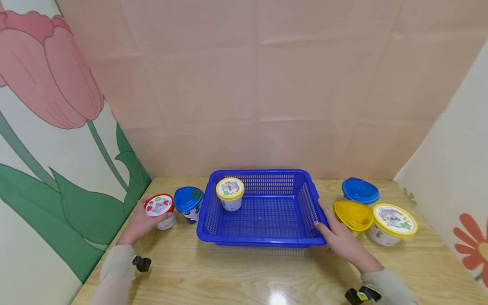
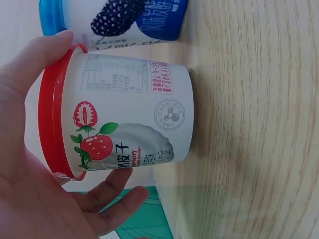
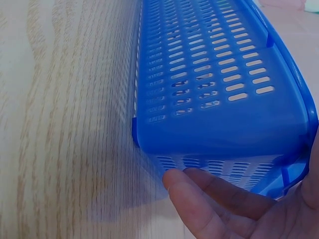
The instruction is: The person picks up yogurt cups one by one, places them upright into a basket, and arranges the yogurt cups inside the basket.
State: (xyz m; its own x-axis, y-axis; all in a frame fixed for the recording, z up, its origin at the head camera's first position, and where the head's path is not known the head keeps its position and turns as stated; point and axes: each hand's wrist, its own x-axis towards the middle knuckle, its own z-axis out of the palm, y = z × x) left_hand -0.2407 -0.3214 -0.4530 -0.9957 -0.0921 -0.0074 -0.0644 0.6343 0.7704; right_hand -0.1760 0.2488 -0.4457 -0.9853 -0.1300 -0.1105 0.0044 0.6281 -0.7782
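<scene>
My left hand (image 1: 139, 222) grips a white yogurt cup (image 2: 129, 109) with a red lid and strawberry print, thumb and fingers spread around the lid end. The cup stands upright on the table at the left. Right beside it is a blue-lidded cup (image 1: 188, 203) with a blackberry print. A blue plastic basket (image 1: 261, 240) sits in the middle, holding one yellow-lidded cup (image 1: 230, 194) at its left. My right hand (image 1: 339, 239) holds the basket's right side near the front corner, thumb over the rim and fingers against the outer wall (image 3: 224, 124).
Right of the basket stand a blue-lidded tub (image 1: 360, 190), a tub with a plain yellow lid (image 1: 353, 215) and a yellow-rimmed printed tub (image 1: 394, 220), close together. The wooden table (image 1: 213, 275) meets a pinkish backdrop (image 1: 267, 106) behind and painted panels at both sides.
</scene>
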